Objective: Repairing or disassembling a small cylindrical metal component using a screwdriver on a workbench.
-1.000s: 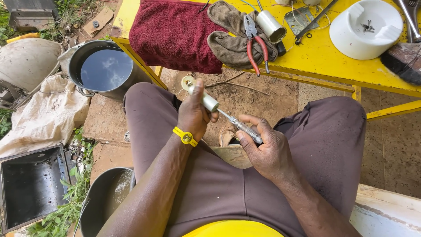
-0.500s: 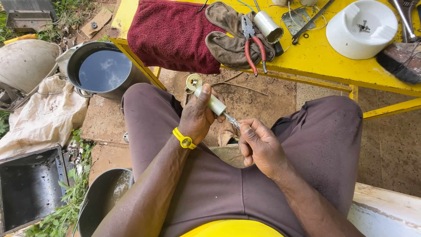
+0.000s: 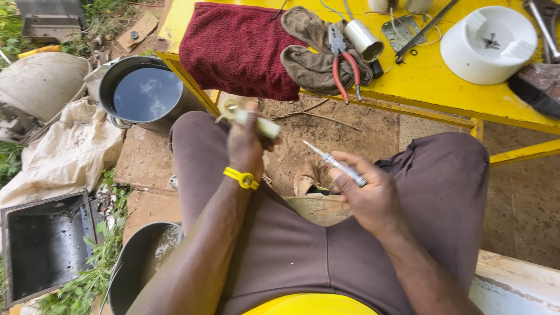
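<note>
My left hand (image 3: 246, 142), with a yellow band on its wrist, grips a pale cylindrical part (image 3: 256, 123) with a round fitting at its far end. My right hand (image 3: 368, 192) holds a thin silver metal rod (image 3: 335, 163), its pointed tip aimed up and left toward the cylinder. The two pieces are apart, a small gap between them. Both hands hover over my lap, just in front of the yellow table (image 3: 431, 81).
On the table lie a dark red towel (image 3: 239, 46), a brown work glove (image 3: 312, 55), red-handled pliers (image 3: 341, 61), a metal cylinder (image 3: 363, 39) and a white round dish (image 3: 487, 44) with screws. A pot of water (image 3: 146, 93), a black metal box (image 3: 44, 245) and a bucket (image 3: 137, 268) stand at left.
The silver rod has come out of the pale cylinder. My left hand lifted the cylinder up and left; my right hand drew the rod to the right.
</note>
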